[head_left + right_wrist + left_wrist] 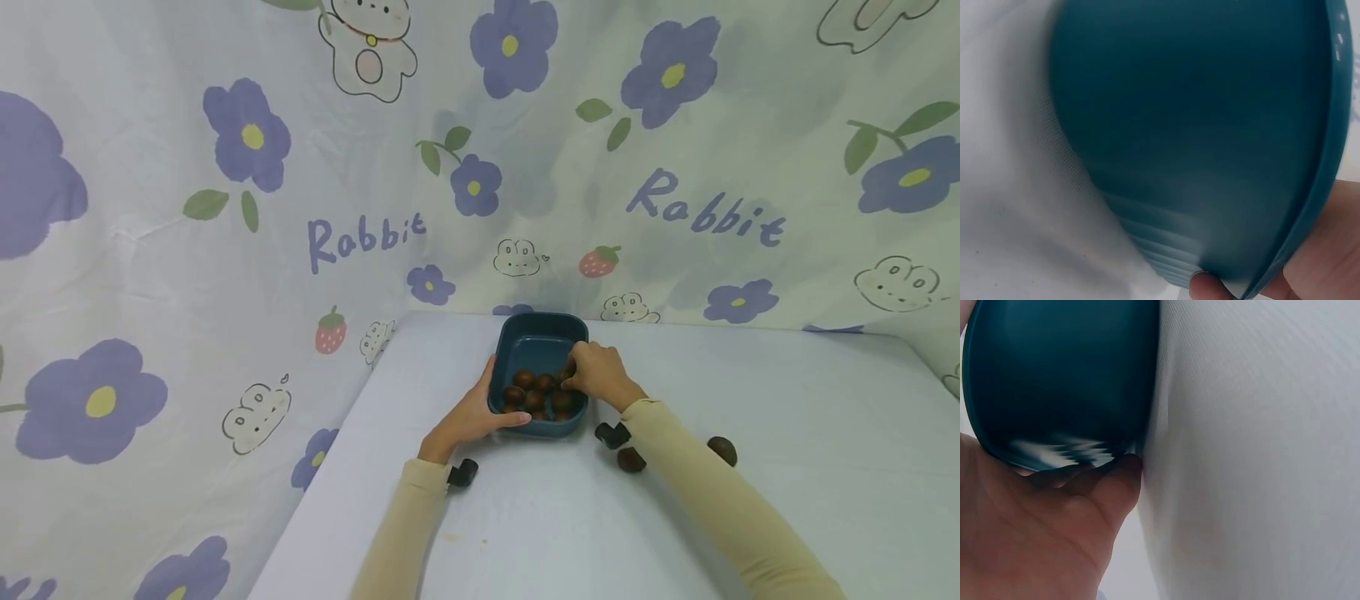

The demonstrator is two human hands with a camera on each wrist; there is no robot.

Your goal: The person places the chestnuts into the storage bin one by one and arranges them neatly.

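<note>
A dark teal box (540, 427) stands near the table's back edge, with several dark brown round fruit-like balls (524, 379) in its front half. My left hand (474, 412) grips its front left corner, thumb along the front wall and fingers down the left side. In the left wrist view, the left hand's fingers (1116, 487) lie against the box's ribbed outer wall. Over the right rim, my right hand (600, 371) reaches inside, its curled fingers pinching a brown ball, partly hidden. A fingertip (1207, 286) shows against the outer wall in the right wrist view.
Two more brown balls lie on the white table (540, 517): one ball (632, 459) beside the right sleeve, another ball (722, 450) farther right. Small black wrist cameras show below the left wrist (462, 472) and right wrist (612, 434). A flower-patterned curtain (540, 192) hangs behind.
</note>
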